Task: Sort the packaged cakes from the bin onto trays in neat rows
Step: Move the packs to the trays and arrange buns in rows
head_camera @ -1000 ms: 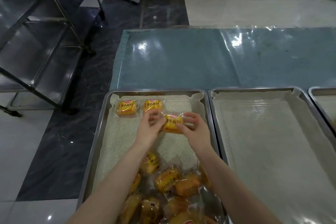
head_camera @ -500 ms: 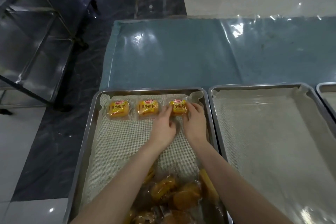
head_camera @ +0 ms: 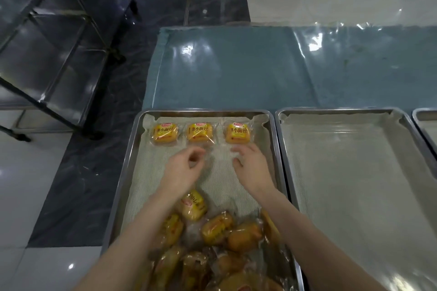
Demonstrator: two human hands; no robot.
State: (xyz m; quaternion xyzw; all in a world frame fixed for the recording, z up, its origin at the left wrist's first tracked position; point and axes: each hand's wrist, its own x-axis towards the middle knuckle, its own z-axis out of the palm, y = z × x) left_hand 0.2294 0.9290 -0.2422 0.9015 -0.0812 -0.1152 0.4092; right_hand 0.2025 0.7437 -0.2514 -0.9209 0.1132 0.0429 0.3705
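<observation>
Your left hand (head_camera: 186, 168) and right hand (head_camera: 250, 163) hang over the tray (head_camera: 127, 172), fingers loose, holding nothing. Three cakes (head_camera: 199, 133) sit in a row just past your fingertips. The pile of cakes (head_camera: 216, 229) lies behind your hands, under your arms.

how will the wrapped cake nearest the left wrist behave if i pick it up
The wrapped cake is probably light and squashy: a small bun in a thin wrapper. Its glossy film likely slips and crinkles. Blocky, it shouldn't roll.
</observation>
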